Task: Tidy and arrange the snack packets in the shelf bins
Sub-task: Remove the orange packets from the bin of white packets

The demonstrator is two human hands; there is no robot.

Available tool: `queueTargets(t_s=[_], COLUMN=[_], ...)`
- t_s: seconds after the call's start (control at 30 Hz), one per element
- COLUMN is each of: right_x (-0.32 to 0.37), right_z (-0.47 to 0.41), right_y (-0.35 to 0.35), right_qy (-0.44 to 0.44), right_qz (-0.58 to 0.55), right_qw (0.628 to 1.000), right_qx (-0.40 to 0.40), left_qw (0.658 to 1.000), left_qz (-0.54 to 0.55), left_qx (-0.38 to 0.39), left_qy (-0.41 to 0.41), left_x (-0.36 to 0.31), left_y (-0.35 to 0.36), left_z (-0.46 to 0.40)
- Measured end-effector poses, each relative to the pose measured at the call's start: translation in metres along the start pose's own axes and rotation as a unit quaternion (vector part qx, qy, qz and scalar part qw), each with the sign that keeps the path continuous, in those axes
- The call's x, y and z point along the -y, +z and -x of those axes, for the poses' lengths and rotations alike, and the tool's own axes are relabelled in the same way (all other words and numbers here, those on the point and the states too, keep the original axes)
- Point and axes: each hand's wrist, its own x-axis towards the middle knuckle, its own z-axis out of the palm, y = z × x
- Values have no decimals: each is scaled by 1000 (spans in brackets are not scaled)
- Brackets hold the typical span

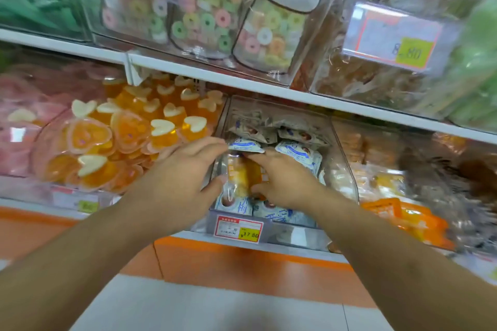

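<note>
A clear plastic bin (341, 142) on the middle shelf holds several white-and-blue snack packets (298, 153). An orange-yellow packet (240, 173) in clear wrap stands upright near the bin's front left. My left hand (185, 169) pinches a white-and-blue packet (246, 145) at its fingertips, with its thumb against the orange packet. My right hand (282, 183) reaches in from the right, its fingers curled on the orange packet's right side and touching the held white packet from below.
A price tag (238, 228) reading 17.80 hangs on the bin's front. A bin of orange heart-shaped jellies (121, 137) sits to the left, orange packets (403, 217) to the right. Ring-candy bags (215, 21) stand on the shelf above. Orange-and-grey floor lies below.
</note>
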Motion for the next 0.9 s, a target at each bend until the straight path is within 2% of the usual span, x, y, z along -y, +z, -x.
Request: queueTargets(t_s=[0.13,0.3,0.37,0.43,0.5,0.53,0.6,0.63,0.77,0.9], right_x=[4,0,4,10,14,15,14,11,-12,-46], right_z=[3,20,34,51,68,76,92,99,128,165], right_y=[-2,-12,-18,-30,-43,-49,-59,-62,-72,-90], right_qy=[0,-57,-61,-38,-31,-33,-32,-28,-7,-2], right_qz=[-24,-78,-145,-280,-379,-400,-436,-440,-394,-332], right_qw=[999,993,985,957,920,910,893,891,913,925], right_qx=[-30,-66,-74,-74,-94,-107,-108,-107,-106,-184], left_qw=[1000,1000,1000,999,991,978,930,916,905,900], left_qz=[1,8,14,35,124,207,366,398,423,435], left_qx=[-3,-11,-21,-36,-39,-29,6,15,-16,15], left_qy=[-2,-5,-2,4,-11,-26,-45,-45,-33,-13], left_x=[-1,-8,-13,-23,-40,-51,-71,-79,-106,-140], left_y=[1,-3,-5,-9,-16,-20,-24,-22,-5,16], left_z=[0,-1,-3,-3,0,2,5,5,-2,-10])
